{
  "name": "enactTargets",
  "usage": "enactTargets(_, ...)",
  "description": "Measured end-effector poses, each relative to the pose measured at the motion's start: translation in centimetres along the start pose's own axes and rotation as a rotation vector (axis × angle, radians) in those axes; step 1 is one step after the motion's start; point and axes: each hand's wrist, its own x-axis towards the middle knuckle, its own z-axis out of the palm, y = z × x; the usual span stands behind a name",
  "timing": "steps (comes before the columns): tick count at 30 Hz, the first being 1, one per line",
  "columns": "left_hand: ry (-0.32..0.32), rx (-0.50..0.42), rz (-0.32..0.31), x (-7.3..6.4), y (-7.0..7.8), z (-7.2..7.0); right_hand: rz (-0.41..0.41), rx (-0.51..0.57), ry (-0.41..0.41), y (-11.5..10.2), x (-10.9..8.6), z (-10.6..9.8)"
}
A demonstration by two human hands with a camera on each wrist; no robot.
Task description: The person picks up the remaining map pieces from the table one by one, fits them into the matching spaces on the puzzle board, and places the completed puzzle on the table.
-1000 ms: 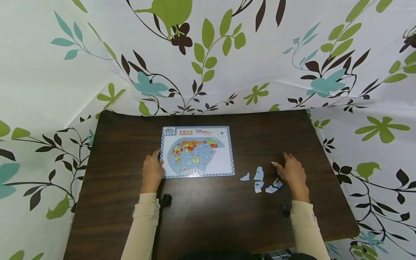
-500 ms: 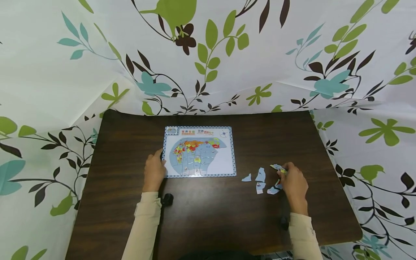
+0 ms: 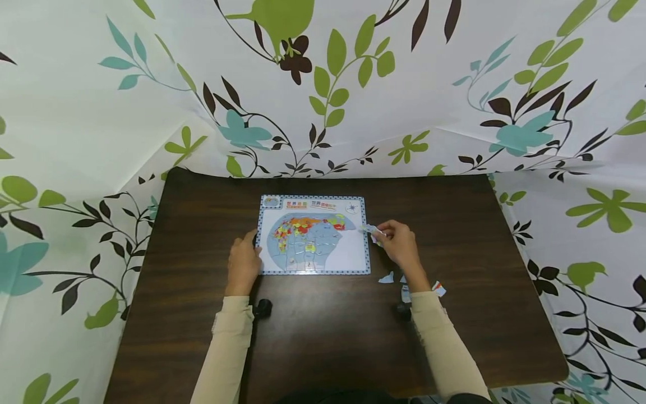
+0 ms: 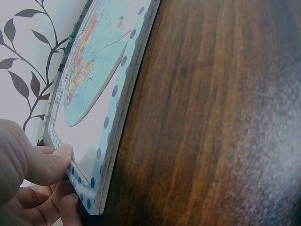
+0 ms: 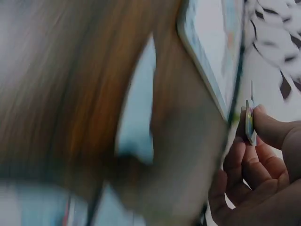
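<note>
A world-map jigsaw puzzle board (image 3: 348,255) lies on the table, partly filled, with a bare white area at its right. My left hand (image 3: 243,264) grips the board's left edge; in the left wrist view the thumb (image 4: 59,160) lies on the border and the fingers curl at the side. Just off the board's right edge, my right hand (image 3: 401,244) pinches a puzzle piece (image 3: 374,231) between thumb and fingers. In the right wrist view this puzzle piece (image 5: 251,125) is seen edge-on.
Several loose pieces lie right of the board's front corner, among them a pale blue piece (image 3: 387,278) and a red-marked piece (image 3: 439,289); the right forearm partly covers the group. The brown wooden table (image 3: 323,325) meets a leaf-patterned cloth (image 3: 282,134) behind.
My right hand closed its fingers on a puzzle piece among the loose ones and carried it left and away from me to the board's right edge. The left hand stays on the board.
</note>
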Motion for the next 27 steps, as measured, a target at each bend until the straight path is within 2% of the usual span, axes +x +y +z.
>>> enactTargets(6, -0.012, -0.008, -0.012, 0.0, 0.0, 0.1, 0.011, -0.011, -0.029, -1.6, 0.6, 3.7)
enactTargets(11, -0.012, -0.009, -0.023, 0.1, 0.1, 0.2, -0.044, -0.094, 0.018, -1.7, 0.6, 5.5)
enactTargets(19, -0.009, -0.014, -0.018, 0.1, 0.3, 0.0, -0.141, -0.232, 0.105, -1.7, 0.1, 6.2)
enactTargets(22, -0.009, -0.012, -0.017, 0.0, 0.2, 0.0, -0.182, -0.318, 0.134, -1.9, -0.2, 6.2)
enactTargets(27, -0.006, -0.009, -0.019, -0.1, 0.2, 0.1, -0.214, -0.406, 0.141, -2.2, -0.6, 6.5)
